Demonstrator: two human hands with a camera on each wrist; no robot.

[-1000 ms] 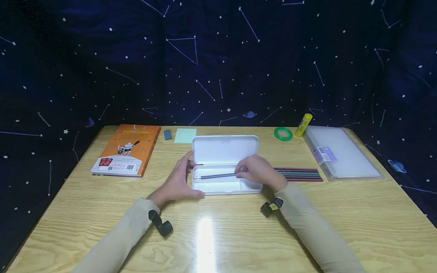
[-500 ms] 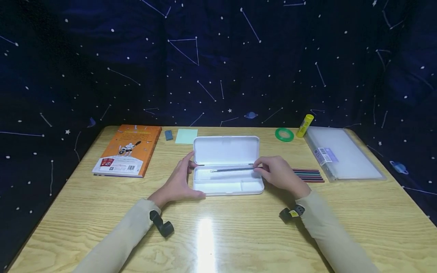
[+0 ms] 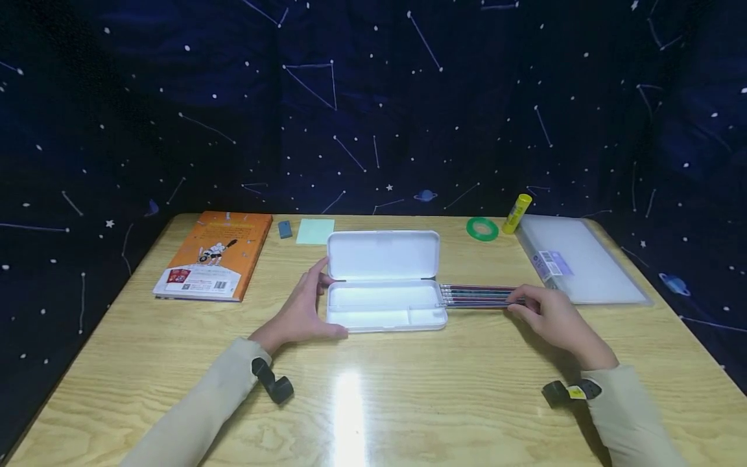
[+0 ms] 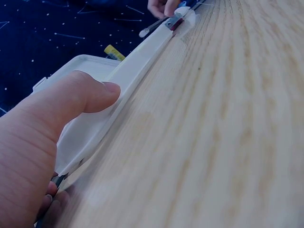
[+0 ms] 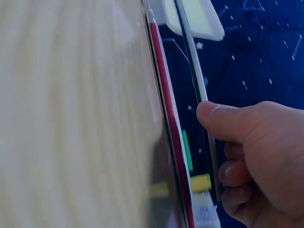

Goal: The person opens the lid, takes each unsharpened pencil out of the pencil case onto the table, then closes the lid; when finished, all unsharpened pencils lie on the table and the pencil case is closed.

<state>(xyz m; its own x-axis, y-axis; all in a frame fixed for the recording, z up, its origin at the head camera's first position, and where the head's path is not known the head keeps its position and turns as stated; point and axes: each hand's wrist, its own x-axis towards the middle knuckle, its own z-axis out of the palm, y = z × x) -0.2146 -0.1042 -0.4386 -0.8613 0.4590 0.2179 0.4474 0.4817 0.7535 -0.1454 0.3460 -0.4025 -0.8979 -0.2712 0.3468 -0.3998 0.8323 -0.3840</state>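
A white pencil case lies with its lid raised at the middle of the table. My left hand grips its left end, the thumb along the front wall and the fingers behind. To the case's right, my right hand pinches a dark pencil between thumb and fingers. The right wrist view shows that pencil raised apart from the other pencils, which lie side by side on the table. Its pale eraser end points toward the case in the left wrist view.
An orange book, a blue eraser and pale green sticky notes lie at the back left. Back right are a green tape roll, a yellow glue stick and a clear folder. A starry dark cloth hangs behind.
My right hand has carried the pencil rightward, from over the case's long compartment to the pencils on the table. My left hand has stayed at the case's left end.
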